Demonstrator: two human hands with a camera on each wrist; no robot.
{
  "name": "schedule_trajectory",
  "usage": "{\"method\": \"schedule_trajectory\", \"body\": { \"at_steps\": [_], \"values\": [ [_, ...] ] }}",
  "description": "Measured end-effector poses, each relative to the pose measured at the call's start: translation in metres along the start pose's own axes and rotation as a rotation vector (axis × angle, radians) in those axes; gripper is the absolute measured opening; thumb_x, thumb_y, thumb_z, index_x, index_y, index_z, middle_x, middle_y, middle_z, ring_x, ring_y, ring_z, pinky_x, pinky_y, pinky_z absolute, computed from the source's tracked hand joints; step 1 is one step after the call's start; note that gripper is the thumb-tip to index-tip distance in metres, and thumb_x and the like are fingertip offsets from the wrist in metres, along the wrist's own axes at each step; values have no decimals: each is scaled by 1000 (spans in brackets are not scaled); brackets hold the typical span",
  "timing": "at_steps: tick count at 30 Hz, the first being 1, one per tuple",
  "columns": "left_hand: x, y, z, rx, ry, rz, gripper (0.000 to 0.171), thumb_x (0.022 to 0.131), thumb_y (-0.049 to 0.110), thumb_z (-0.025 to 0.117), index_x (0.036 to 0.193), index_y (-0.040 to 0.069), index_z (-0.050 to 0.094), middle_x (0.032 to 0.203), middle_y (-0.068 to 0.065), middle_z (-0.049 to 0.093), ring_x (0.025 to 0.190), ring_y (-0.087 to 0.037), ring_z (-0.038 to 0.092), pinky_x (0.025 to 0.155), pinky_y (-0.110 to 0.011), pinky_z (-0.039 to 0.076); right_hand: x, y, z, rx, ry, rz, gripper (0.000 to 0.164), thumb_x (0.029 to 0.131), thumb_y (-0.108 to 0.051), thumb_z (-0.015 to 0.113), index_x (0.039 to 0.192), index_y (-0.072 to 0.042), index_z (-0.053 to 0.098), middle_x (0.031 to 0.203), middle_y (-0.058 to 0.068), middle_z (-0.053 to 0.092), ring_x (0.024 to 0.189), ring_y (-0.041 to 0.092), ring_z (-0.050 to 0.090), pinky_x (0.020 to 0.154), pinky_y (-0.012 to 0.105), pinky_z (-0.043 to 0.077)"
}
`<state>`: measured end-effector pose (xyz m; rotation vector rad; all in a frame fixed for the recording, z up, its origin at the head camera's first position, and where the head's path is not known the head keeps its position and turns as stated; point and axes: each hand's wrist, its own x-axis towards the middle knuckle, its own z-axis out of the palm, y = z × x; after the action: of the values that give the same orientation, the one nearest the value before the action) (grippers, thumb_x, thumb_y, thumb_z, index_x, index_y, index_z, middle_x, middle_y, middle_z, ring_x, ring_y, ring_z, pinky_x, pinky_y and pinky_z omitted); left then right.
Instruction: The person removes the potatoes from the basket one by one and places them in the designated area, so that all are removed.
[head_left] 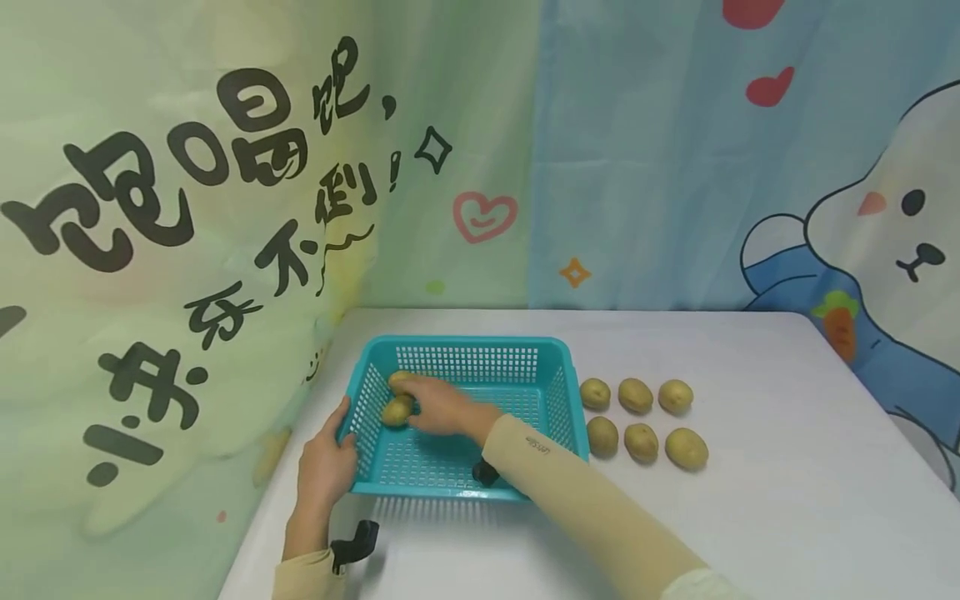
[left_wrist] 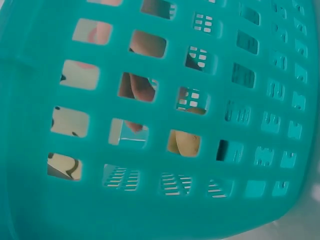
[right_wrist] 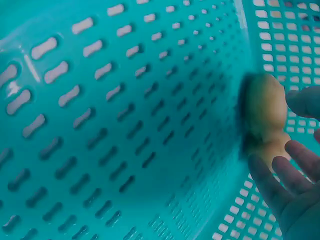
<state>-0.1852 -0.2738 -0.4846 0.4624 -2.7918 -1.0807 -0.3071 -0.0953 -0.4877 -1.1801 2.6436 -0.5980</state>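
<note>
A turquoise plastic basket with slotted walls stands on the white table. Inside, at its left end, lie two potatoes, a nearer one and one behind it. My right hand reaches in from the right, its fingertips right at them. The right wrist view shows that hand with fingers spread around the upper potato and the lower potato. Against the outside of the basket's left wall rests my left hand, fingers extended. The left wrist view is filled by the basket wall.
Several loose potatoes sit in two rows right of the basket, among them a back one and a front one. A printed curtain hangs behind the table and along its left side.
</note>
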Motion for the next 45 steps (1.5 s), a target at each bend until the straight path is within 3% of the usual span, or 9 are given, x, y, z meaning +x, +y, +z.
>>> {"method": "schedule_trajectory", "body": {
  "at_steps": [4,8,16,22,26,32,38,45],
  "values": [
    [-2,-1,3,-6,-3,9,57,99,12,47,153,16,33,139,-29,50,79,-29,59,60,-37,44,-1,-5,8,-75,-83,-12,70,88,-22,71,150,-22,40,154,4,40,135,24,44,104,39,42],
    [-2,-1,3,-7,7,13,57,99,12,47,154,16,33,139,-28,50,82,-30,58,62,-39,45,-2,-8,10,-144,-112,-22,69,87,-22,73,149,-25,42,153,7,38,132,25,46,99,38,46],
    [1,1,3,-1,13,2,57,99,12,48,154,17,33,139,-28,50,82,-30,58,61,-37,44,1,-6,11,-239,-23,-31,45,93,-32,67,135,-20,56,132,8,48,108,16,55,85,31,50],
    [2,2,4,0,23,6,57,99,11,48,154,17,33,140,-28,50,86,-31,58,66,-41,46,2,-6,8,-208,9,-37,35,90,-25,70,121,-15,59,113,-1,60,91,11,57,79,25,49],
    [2,2,4,-6,12,1,57,99,11,48,154,17,33,140,-28,49,82,-30,58,61,-37,45,0,-8,7,-212,-11,-42,39,90,-24,71,128,-19,62,117,-2,62,96,11,59,81,26,49],
    [0,0,2,-2,-6,-4,57,99,11,48,154,18,32,140,-28,49,78,-28,57,56,-32,41,-5,-16,12,-166,-133,-20,45,91,-17,68,134,-30,61,124,4,57,98,15,57,83,30,50],
    [-1,-1,1,0,-6,-14,57,99,12,47,154,18,33,141,-28,49,81,-29,57,57,-32,40,-9,-17,15,-129,-199,36,65,83,0,70,141,-24,53,140,7,53,125,22,52,102,35,43],
    [-1,0,1,3,-2,-8,57,99,12,48,154,19,33,141,-27,49,85,-31,57,61,-34,42,-17,-11,9,-79,-215,8,63,81,-4,71,139,-19,54,133,4,57,120,19,53,101,33,42]
  ]
}}
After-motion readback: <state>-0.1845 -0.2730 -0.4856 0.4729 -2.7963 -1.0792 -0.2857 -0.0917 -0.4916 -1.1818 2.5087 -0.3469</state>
